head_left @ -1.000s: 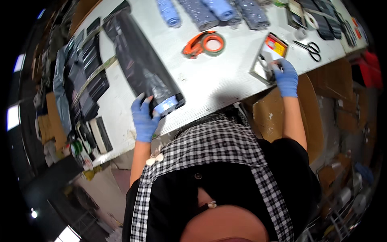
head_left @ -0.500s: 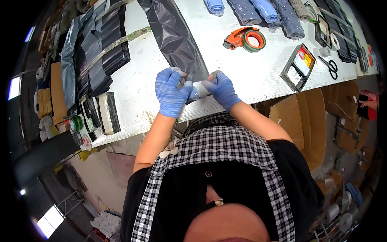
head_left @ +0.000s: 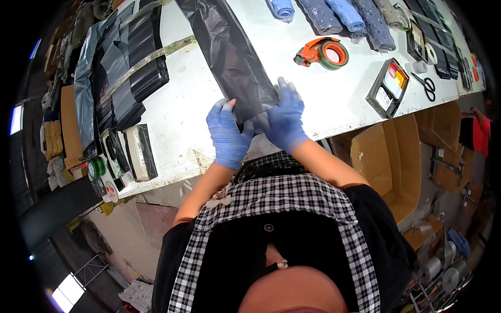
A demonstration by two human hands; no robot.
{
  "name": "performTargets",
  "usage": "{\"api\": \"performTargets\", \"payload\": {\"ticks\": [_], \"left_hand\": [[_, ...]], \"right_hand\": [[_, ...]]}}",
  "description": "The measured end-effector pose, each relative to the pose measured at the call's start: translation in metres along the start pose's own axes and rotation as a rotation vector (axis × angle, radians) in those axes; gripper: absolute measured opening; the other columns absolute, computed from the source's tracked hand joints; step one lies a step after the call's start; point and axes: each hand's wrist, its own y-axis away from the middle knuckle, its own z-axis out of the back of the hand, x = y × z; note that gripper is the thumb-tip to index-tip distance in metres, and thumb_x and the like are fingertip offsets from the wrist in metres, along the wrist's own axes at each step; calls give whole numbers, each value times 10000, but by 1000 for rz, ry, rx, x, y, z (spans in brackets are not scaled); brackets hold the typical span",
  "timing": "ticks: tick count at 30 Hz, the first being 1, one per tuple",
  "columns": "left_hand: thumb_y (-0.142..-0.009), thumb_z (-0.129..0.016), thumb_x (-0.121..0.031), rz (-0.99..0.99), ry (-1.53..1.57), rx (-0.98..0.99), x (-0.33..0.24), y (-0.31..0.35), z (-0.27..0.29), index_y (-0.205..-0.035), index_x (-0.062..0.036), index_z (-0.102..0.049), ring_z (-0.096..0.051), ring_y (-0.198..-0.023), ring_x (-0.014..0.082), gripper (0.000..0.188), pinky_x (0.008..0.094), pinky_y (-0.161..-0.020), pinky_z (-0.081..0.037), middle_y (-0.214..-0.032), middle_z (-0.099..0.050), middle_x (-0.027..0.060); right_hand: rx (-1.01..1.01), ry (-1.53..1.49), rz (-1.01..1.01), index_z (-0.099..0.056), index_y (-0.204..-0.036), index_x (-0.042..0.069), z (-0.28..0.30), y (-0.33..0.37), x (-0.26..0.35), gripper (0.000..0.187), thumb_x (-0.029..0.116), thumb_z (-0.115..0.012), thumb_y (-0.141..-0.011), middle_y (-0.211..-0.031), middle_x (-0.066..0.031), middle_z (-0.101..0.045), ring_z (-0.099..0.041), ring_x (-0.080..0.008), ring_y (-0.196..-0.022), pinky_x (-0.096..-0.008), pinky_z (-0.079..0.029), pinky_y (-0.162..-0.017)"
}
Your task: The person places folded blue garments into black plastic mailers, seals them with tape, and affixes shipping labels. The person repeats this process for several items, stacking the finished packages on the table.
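A long dark grey plastic bag (head_left: 235, 62) lies lengthwise on the white table, its folded near end between my two hands. My left hand (head_left: 227, 135), in a blue knit glove with one bare fingertip showing, is closed on the near left corner, thumb toward the middle. My gloved right hand (head_left: 287, 117) rests along the right edge with fingers stretched out and its thumb by the near edge; it is slightly blurred. Beyond it, an orange tape dispenser (head_left: 313, 50) with a tape roll lies on the table.
At left lie dark plastic bags (head_left: 148, 47) under tape strips, near small open boxes (head_left: 140, 151). Rolled blue packs (head_left: 347, 18) line the far side. A framed box (head_left: 389, 86) and black scissors (head_left: 428, 86) are at right. A cardboard box (head_left: 389, 156) stands below the table edge.
The bag's near end, earlier showing a pale strip pinched between both hands, now shows a smooth dark flat end. My right hand has unfolded its fingers along the edge; both hands are slightly lower.
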Motion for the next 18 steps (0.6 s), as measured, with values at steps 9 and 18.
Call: {"api": "performTargets", "payload": {"ticks": [9, 18], "left_hand": [[-716, -729, -29, 271, 125, 164, 27, 15, -15, -1355, 50, -391, -526, -1122, 358, 728, 404, -1013, -417, -1244, -483, 217], [-831, -625, -25, 583, 295, 240, 21, 19, -11, -1247, 35, -494, -598, -1095, 356, 441, 377, -911, -491, -1131, -589, 239]], "right_hand": [[186, -385, 442, -662, -928, 59, 14, 54, -15, 186, 151, -708, -773, -850, -81, -651, -615, -272, -806, -405, -492, -697], [395, -466, 338, -601, -1200, 13, -11, 56, -4, 436, 117, -658, -781, -1158, -166, -602, -575, -346, -1071, -447, -478, -924]]}}
